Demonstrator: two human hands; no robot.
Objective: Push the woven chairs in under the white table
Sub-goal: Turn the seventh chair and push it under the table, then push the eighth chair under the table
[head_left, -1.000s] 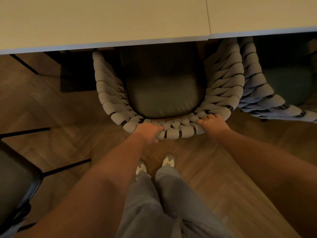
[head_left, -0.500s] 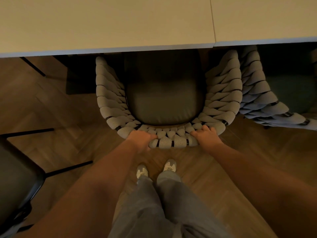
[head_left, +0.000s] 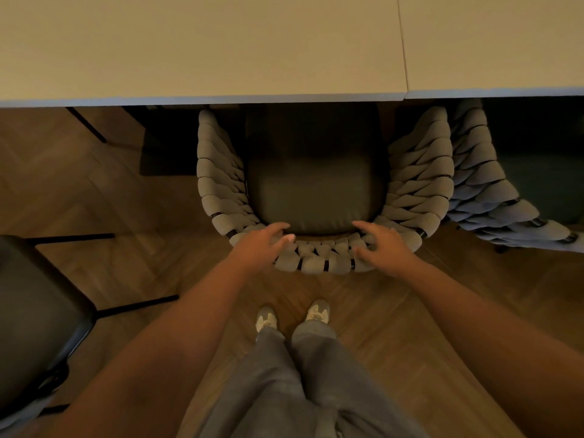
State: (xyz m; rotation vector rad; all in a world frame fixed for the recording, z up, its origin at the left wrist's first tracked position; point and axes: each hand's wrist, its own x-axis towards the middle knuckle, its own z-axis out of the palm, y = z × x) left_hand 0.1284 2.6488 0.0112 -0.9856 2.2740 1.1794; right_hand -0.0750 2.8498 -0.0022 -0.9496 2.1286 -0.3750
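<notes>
You stand in front of the white table [head_left: 202, 45] and look down at the woven chair [head_left: 319, 257], which is directly before you. The front part of this chair, with the ends of its two arms, is under the table edge; the dark seat cushion [head_left: 316, 197] is half in shadow below the tabletop, and the curved woven back is outside, toward you.

Your left hand [head_left: 259, 245] is over the left part of the woven back. Its fingers are spread and nearly straight, they point toward the cushion, and they grip nothing. Your right hand [head_left: 384, 245] is over the right part of the back in the same manner, with loose, spread fingers that are not closed around the weave. If the palms touch the back or are just above it, I cannot tell from this view.

A second woven chair [head_left: 493, 191] is just beside the first one on the right, its arm close against the arm of the first, and its front is also under the table. At the left edge of the view there is a dark chair [head_left: 34, 311] with thin black legs, well apart from the table. Your two light shoes [head_left: 267, 320] are on the wooden floor [head_left: 79, 191], just behind the chair back, below grey trousers [head_left: 284, 390].
</notes>
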